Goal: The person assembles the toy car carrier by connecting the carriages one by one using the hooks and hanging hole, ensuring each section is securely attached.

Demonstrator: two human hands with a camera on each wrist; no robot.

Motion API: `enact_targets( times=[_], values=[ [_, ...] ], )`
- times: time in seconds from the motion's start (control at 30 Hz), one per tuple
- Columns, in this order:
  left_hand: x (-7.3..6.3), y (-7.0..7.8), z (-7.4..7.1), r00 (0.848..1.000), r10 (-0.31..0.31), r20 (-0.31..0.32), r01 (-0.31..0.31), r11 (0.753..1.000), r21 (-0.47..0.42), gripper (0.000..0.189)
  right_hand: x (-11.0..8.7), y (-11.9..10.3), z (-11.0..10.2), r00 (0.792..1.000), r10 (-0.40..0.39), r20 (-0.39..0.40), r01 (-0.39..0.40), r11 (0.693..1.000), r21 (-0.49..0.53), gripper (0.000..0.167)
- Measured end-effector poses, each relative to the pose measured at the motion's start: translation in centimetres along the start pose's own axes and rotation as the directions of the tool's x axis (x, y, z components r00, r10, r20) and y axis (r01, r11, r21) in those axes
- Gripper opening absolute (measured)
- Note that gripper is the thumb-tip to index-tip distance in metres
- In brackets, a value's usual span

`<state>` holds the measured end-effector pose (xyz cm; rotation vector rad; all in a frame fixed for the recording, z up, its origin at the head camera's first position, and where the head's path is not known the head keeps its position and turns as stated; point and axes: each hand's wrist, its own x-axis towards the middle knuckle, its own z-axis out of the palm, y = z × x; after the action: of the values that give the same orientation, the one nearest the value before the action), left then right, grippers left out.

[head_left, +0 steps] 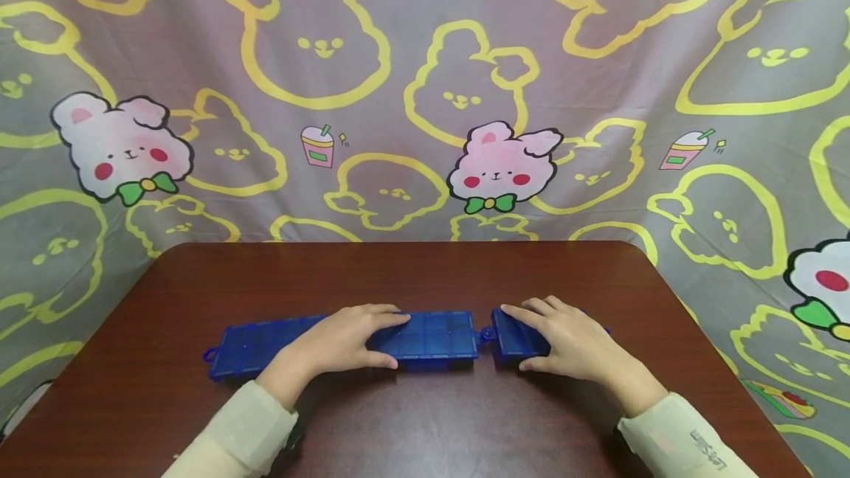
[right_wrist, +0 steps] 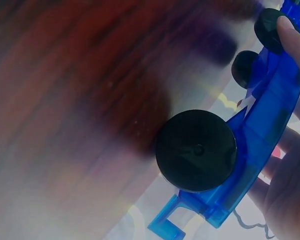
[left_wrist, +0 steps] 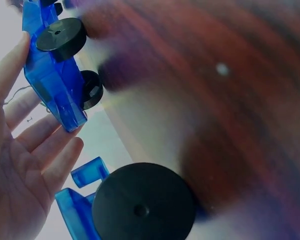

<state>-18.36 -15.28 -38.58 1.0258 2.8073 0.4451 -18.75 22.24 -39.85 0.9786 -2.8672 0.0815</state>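
Blue see-through toy train wagons stand in a row on the brown table (head_left: pixel 425 426). My left hand (head_left: pixel 339 338) grips the middle wagon (head_left: pixel 434 334), thumb along its near side and fingers over the far side. It covers the joint with the left wagon (head_left: pixel 265 345). My right hand (head_left: pixel 578 338) holds the right wagon (head_left: pixel 518 336) the same way, hiding much of it. Between these two wagons lies a ring coupling (head_left: pixel 488 334); whether it is hooked I cannot tell. Black wheels (left_wrist: pixel 62 39) show in the left wrist view, and a blue hook (right_wrist: pixel 165 220) in the right.
A grey curtain (head_left: pixel 398 13) with yellow outlines and cartoon rabbits hangs behind the table and along its sides. The table's far edge (head_left: pixel 398 243) runs beyond the wagons. At the left wagon's outer end a ring (head_left: pixel 210 355) sticks out.
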Motion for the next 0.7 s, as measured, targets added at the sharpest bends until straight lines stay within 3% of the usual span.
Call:
enact_targets(
  times=[0.27,0.7],
  values=[
    [-0.04,0.0,0.07,1.0,-0.007,0.002,0.007,1.0,0.008,0.069,0.05,-0.03,0.07,1.0,0.0,0.019,0.0,1.0,0.01,0.088],
    [-0.89,-0.37,-0.21,0.998,-0.058,0.028,0.059,0.997,-0.056,0.068,0.4,-0.05,-0.54,1.0,-0.005,0.002,0.005,0.998,0.055,0.089]
  ],
)
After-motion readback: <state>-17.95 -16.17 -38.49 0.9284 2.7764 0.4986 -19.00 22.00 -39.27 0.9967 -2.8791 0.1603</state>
